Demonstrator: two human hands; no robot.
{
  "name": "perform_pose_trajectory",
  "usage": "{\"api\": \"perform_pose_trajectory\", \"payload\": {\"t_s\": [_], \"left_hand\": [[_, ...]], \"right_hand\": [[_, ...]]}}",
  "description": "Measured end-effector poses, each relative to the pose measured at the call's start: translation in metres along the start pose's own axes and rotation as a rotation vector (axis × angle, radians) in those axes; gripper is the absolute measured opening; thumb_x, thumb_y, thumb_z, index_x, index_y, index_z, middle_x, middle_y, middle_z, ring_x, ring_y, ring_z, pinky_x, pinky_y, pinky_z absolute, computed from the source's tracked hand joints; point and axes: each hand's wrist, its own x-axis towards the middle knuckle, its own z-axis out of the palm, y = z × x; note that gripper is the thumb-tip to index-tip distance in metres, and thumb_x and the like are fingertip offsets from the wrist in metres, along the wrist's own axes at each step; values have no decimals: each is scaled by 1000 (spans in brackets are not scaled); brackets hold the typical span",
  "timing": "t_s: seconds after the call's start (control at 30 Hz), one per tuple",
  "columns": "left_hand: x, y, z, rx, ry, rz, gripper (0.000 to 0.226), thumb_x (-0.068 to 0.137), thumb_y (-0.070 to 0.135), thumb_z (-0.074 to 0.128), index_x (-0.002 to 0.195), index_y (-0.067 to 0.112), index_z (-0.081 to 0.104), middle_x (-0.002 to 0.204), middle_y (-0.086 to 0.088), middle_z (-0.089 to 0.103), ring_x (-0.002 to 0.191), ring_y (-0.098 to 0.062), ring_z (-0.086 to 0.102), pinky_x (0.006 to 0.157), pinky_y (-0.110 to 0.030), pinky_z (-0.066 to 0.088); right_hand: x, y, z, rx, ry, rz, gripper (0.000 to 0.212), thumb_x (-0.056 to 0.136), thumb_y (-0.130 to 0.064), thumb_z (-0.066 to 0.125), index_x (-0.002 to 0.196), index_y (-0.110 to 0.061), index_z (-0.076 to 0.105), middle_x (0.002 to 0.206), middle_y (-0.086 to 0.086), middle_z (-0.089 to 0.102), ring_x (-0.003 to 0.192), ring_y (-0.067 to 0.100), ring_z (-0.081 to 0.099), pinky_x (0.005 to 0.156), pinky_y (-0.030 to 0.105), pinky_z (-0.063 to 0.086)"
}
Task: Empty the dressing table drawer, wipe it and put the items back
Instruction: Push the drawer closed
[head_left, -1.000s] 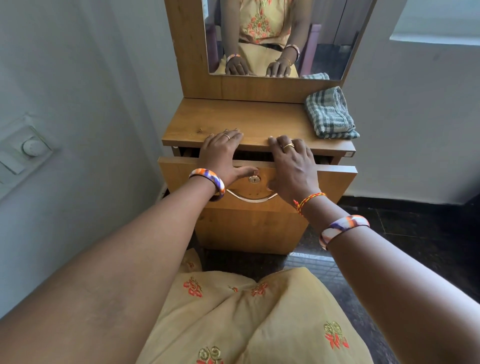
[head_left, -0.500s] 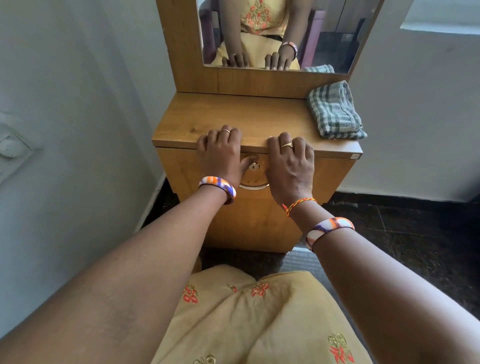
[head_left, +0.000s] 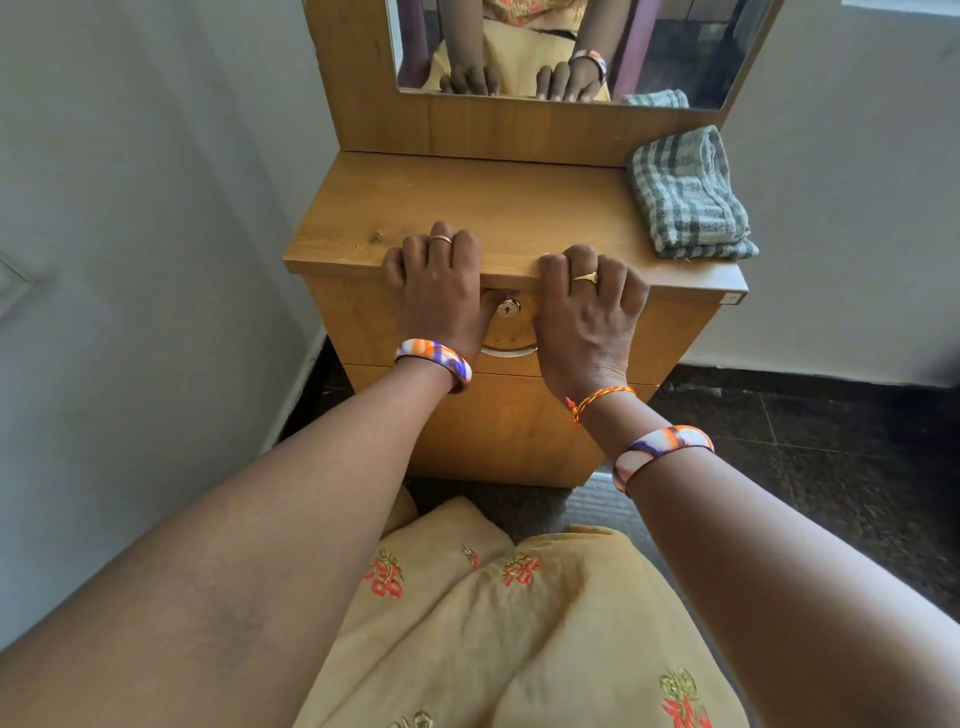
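Observation:
The wooden dressing table (head_left: 509, 202) stands in front of me with its drawer (head_left: 353, 332) pushed in flush under the top. A round lock (head_left: 508, 308) and a curved metal handle (head_left: 509, 352) show between my hands. My left hand (head_left: 441, 291) presses its palm on the drawer front, with the fingers laid over the top's front edge. My right hand (head_left: 587, 322) does the same just to the right of the lock. Neither hand holds anything. A folded green-and-white checked cloth (head_left: 685, 197) lies on the top's right end. The drawer's contents are hidden.
A mirror (head_left: 675, 47) in a wooden frame rises behind the table top. A white wall runs close along the left and another sits behind on the right. Dark floor (head_left: 831, 441) lies to the right. My lap in yellow embroidered fabric (head_left: 493, 623) is below.
The drawer stood partly out a second ago and is now fully in. Both hands moved forward with it, and their fingers now lie over the top's edge.

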Motion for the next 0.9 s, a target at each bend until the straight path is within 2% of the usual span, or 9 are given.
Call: {"api": "perform_pose_trajectory", "payload": {"t_s": [0.1,0.2,0.37,0.5,0.63,0.7,0.77,0.9], "left_hand": [[-1,-3,8,29,47,34,60,45,34,89,90,19,53,83,-3,68,73,-22,65,71,-32,53],[-2,-5,13,46,54,43,65,49,36,87,93,20,42,85,-2,68,74,-20,65,72,-31,53],[-3,-5,15,49,59,52,66,50,33,88,94,20,41,85,-2,68,74,-21,65,74,-31,52],[-4,-3,15,47,65,42,66,51,31,88,97,18,42,88,-4,68,77,-23,66,76,-34,53],[-5,-3,20,24,101,50,66,53,28,87,100,17,43,90,-6,68,82,-24,62,79,-37,52],[-6,-4,23,34,142,52,63,56,28,86,102,17,43,91,-7,68,90,-21,49,83,-37,46],[-7,-6,26,9,177,61,62,57,27,86,101,16,43,92,-9,68,90,-21,39,85,-36,32],[-11,-8,28,-54,191,85,60,60,30,83,102,13,44,98,-13,68,96,-23,40,86,-38,28]], "right_hand": [[-2,1,1,1,2,-5,73,38,-9,80,103,-17,47,101,4,54,94,25,35,84,36,26],[-4,2,3,10,-6,-22,79,39,-9,79,109,-16,44,106,2,37,98,25,34,87,36,25],[-6,5,4,-20,-26,-56,87,38,-11,81,114,-15,40,112,3,33,106,25,33,92,37,24],[-11,9,9,-39,4,-95,79,53,-16,78,120,-13,37,120,6,32,111,26,33,99,37,21],[-15,12,15,-84,55,-112,69,67,-21,75,125,-13,36,122,6,33,113,26,34,106,35,9],[-17,12,16,-73,60,-113,68,70,-20,73,126,-13,36,122,7,33,113,27,34,108,35,8],[-18,10,16,-48,42,-108,70,69,-18,74,127,-12,35,123,8,32,114,28,33,111,36,7],[-20,7,17,3,12,-82,72,66,-14,75,126,-11,36,124,9,32,114,29,32,115,36,4]]}}
